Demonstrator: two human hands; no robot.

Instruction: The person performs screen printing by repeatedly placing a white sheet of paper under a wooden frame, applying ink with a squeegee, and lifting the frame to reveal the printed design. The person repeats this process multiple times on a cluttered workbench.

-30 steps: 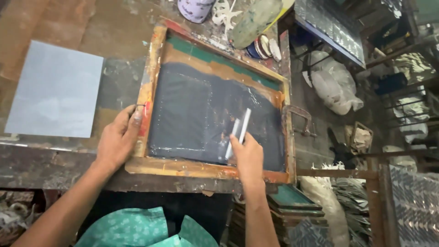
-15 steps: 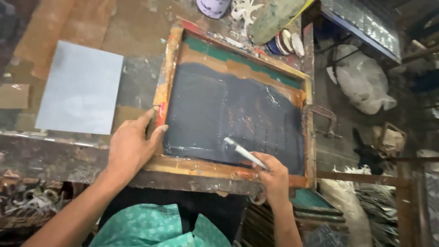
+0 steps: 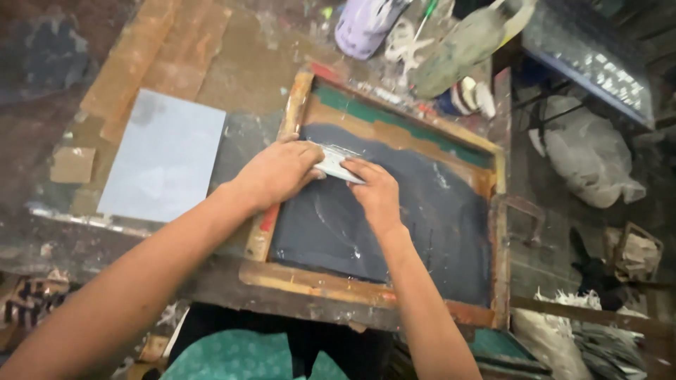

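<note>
Wooden screen frame (image 3: 292,121), rectangular, lying flat on the tabletop (image 3: 232,63); dark ink-covered mesh (image 3: 408,218) inside, with green and tan tape along its 12 o'clock edge.

Squeegee (image 3: 338,162): pale, short blade, resting on the mesh near the frame's 10 o'clock corner, held by both hands.

Left hand (image 3: 278,172): grip closed over the squeegee's left end, fingers curled down, heel of the hand over the frame's 9 o'clock rail.

Right hand (image 3: 377,190): grip closed on the squeegee's right end, fingertips pressing on top; forearm crosses the mesh from 6 o'clock.

Grey sheet (image 3: 165,165): flat on the tabletop at 9 o'clock of the frame, just beside it, apart from both hands.

Cardboard scrap (image 3: 72,165): small, tan, at 9 o'clock of the sheet.

Clutter at 12 o'clock beyond the frame: a lilac container (image 3: 362,24), a white tangle, a green-grey cloth (image 3: 458,49). White sack (image 3: 588,151) on the floor at 3 o'clock.

Handling note: the step in hand looks like a pull of ink across the mesh. Judged from the hold, it goes best with even pressure from both hands, the blade kept level and tilted steadily, one unbroken stroke, and the frame kept from shifting on the tabletop.
</note>
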